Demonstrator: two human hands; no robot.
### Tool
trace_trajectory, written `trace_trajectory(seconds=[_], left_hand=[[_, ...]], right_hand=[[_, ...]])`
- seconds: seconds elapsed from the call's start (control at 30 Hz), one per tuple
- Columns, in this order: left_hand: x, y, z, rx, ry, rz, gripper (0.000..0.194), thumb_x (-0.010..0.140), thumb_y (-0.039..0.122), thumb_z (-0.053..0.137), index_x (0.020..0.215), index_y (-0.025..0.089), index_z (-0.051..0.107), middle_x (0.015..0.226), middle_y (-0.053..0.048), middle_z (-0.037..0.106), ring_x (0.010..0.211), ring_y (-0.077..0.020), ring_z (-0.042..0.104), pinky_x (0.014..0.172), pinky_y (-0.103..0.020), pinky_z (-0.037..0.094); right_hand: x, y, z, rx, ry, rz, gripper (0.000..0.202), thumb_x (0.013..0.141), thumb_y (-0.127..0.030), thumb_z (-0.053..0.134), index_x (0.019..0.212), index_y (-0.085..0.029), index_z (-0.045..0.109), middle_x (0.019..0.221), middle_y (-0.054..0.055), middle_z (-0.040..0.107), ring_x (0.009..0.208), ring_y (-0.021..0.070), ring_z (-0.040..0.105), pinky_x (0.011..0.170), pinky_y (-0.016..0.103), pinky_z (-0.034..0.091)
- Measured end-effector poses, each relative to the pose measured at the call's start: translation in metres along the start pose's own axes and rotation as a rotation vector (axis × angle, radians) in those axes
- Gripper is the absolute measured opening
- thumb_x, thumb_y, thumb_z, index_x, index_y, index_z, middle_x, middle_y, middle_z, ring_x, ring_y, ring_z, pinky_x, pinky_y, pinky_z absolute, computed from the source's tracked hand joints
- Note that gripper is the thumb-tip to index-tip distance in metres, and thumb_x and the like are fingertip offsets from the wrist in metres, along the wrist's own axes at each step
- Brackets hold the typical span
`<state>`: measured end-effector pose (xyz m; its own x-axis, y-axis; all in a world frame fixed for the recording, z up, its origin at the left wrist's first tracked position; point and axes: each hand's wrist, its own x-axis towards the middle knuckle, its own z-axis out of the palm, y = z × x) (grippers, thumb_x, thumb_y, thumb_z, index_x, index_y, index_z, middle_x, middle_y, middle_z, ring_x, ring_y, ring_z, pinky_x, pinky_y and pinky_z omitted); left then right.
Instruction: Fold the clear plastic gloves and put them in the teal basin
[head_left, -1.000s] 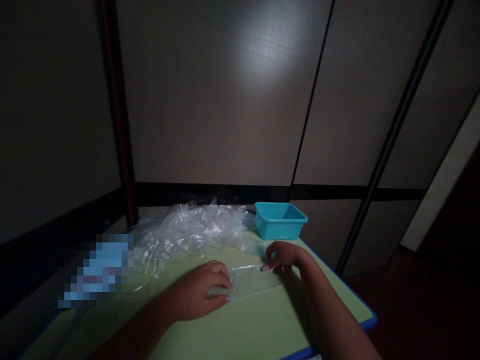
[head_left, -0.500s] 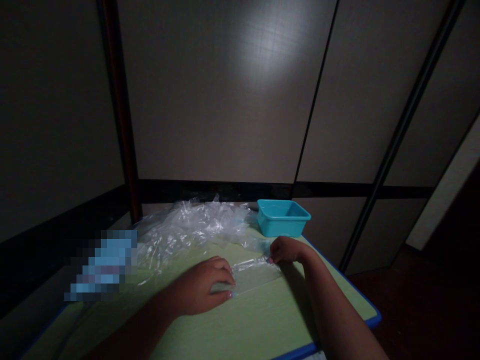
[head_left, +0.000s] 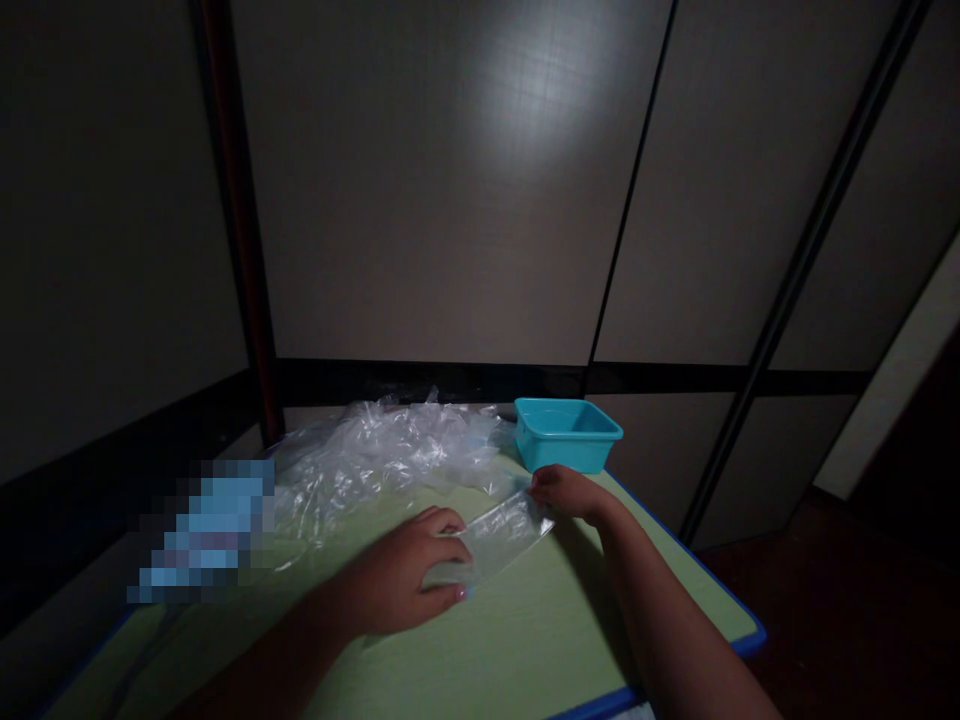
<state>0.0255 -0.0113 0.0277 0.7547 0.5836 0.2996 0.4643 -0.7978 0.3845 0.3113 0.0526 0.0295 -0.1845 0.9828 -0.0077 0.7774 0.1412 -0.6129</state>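
Note:
A clear plastic bag (head_left: 504, 535) stretches between my two hands just above the green table. My left hand (head_left: 421, 568) rests over its left end, fingers apart and curved, with the palm down. At the bag's right end, my right hand (head_left: 562, 492) pinches the far corner between thumb and fingers. Behind the hands lies a heap of crumpled clear plastic bags (head_left: 397, 445). A turquoise plastic basket (head_left: 568, 452) stands just beyond my right hand; no contents show in it.
The green table (head_left: 510, 650) has a blue edge. A pixelated blue object (head_left: 214, 530) is at its left side. Dark cabinet panels (head_left: 442, 220) rise directly behind the table.
My right hand has moved slightly up and left, and the bag's right end has lifted and tilted with it. My left hand has stayed nearly in place.

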Motion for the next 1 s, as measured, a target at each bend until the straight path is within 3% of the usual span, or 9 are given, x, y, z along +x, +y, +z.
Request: trace_trajectory(seconds=[0.27,0.5,1.0], left_hand=[[0.002,0.006,-0.002,0.026,0.002,0.065,0.028,0.073,0.027,0.063,0.100,0.025,0.059,0.104,-0.003,0.054,0.101,-0.0201,0.046,0.089,-0.031,0.037],[0.006,0.002,-0.006,0.083,0.101,0.014,0.024,0.076,0.025,0.060,0.099,0.023,0.060,0.104,-0.005,0.052,0.103,-0.0208,0.043,0.088,-0.031,0.037],[0.004,-0.005,-0.001,0.199,0.159,-0.089,0.029,0.076,0.029,0.058,0.105,0.025,0.058,0.112,-0.007,0.050,0.111,-0.0244,0.038,0.094,-0.038,0.034]], right_hand=[[0.007,-0.001,0.008,-0.007,0.095,-0.059,0.018,0.074,-0.025,0.052,0.060,-0.014,0.052,0.056,-0.001,0.052,0.054,0.0095,0.043,0.049,0.021,0.028],[0.013,-0.001,0.013,0.031,0.128,-0.112,0.021,0.079,-0.028,0.050,0.064,-0.014,0.054,0.059,0.001,0.057,0.055,0.0106,0.048,0.050,0.021,0.032],[0.018,0.004,0.020,0.079,0.158,-0.064,0.017,0.081,-0.027,0.051,0.067,-0.016,0.053,0.051,-0.001,0.057,0.042,0.0089,0.049,0.042,0.018,0.032]])
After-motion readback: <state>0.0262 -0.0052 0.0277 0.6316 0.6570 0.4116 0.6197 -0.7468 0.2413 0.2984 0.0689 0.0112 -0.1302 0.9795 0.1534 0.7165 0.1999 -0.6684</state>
